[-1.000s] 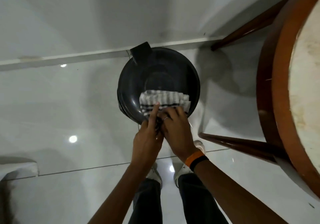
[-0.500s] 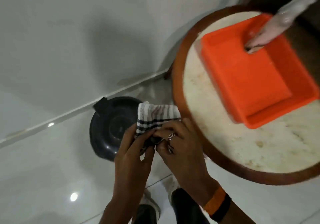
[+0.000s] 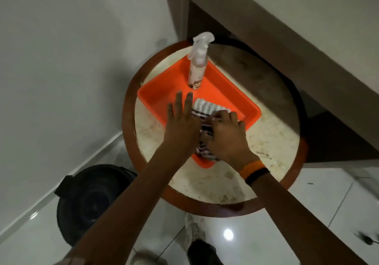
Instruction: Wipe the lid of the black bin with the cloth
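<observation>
The black bin (image 3: 90,203) stands on the floor at about eight o'clock from the round table (image 3: 266,141), its lid (image 3: 92,201) on and well apart from both hands. On the table sits the orange tray (image 3: 164,92), with a spray bottle (image 3: 198,64) upright at its twelve o'clock corner. The left hand (image 3: 182,125) hovers flat over the tray, fingers (image 3: 179,103) straight and slightly spread, holding nothing. Just beside it, at three o'clock, the striped cloth (image 3: 205,109) lies in the tray. The right hand (image 3: 225,135) presses on the cloth, fingers curled onto it; striped fabric shows at twelve and six o'clock of that hand.
</observation>
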